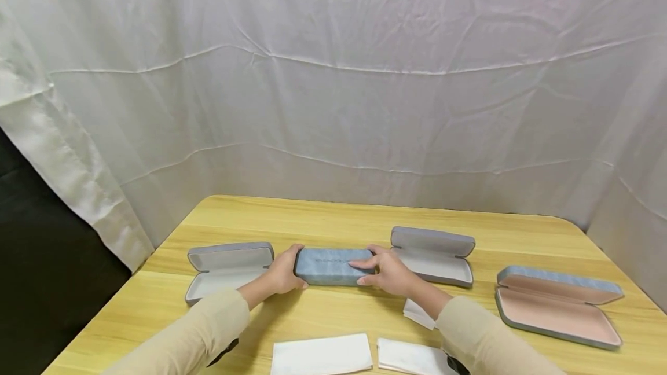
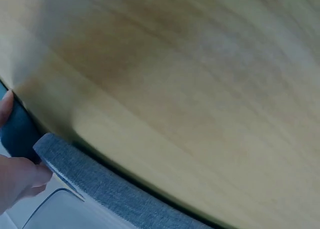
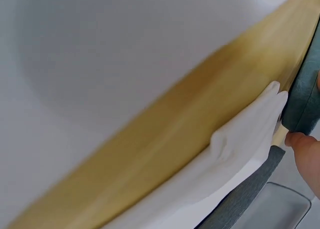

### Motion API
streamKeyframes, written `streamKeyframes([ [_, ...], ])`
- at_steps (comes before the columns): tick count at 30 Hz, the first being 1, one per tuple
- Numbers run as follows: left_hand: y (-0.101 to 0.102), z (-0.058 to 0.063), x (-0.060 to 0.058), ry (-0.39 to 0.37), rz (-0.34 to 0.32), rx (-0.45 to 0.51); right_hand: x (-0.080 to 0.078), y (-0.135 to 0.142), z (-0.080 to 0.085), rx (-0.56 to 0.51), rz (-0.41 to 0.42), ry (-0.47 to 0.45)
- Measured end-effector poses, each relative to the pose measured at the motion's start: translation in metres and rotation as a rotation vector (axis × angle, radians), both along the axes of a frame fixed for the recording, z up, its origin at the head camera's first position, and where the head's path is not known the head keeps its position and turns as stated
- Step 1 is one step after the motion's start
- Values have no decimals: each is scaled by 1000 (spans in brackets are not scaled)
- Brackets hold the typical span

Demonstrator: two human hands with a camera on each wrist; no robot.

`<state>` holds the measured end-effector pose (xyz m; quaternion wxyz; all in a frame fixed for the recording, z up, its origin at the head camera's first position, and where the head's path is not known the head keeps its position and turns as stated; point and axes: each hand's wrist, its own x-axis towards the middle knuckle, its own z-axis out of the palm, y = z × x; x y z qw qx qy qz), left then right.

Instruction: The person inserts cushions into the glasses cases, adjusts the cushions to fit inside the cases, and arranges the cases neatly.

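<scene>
A closed blue glasses case [image 1: 322, 274] with faint lettering on its lid lies crosswise in the middle of the table, between both hands. At its left end my left hand [image 1: 281, 272] grips the case, thumb at the near edge and fingers around the far side. My right hand [image 1: 392, 274] holds the right end, with a finger over the lid and the thumb at the front. In the left wrist view only part of the left hand [image 2: 20, 181] shows, beside the case's end. The right wrist view catches the right thumb [image 3: 305, 154] close to the case [image 3: 302, 99].
Left of the hands stands an opened grey case [image 1: 229, 276]. Another opened grey case [image 1: 435, 262] sits behind the right hand, and a pink-lined one [image 1: 557, 311] lies far right. White folded cloths [image 1: 322, 356] lie near the front; one [image 1: 418, 312] is partly under the right forearm.
</scene>
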<state>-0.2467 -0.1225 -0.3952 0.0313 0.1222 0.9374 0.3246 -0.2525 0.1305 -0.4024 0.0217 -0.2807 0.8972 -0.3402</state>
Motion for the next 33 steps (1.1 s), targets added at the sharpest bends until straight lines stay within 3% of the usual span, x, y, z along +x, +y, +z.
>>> streamKeyframes([
  [6, 1, 4, -1, -13, 46, -33, -1, -7, 1, 2, 2, 11],
  [14, 2, 5, -2, 8, 81, -70, -3, -12, 4, -9, -33, -59],
  [22, 5, 8, 8, 46, 99, -38, -1, -13, 10, 14, -18, -105],
  [29, 7, 14, 26, 92, 99, 33, 14, -16, 20, 55, -22, 61],
  [33, 5, 17, 39, 106, 74, 89, 25, -17, 24, 13, -36, 146],
])
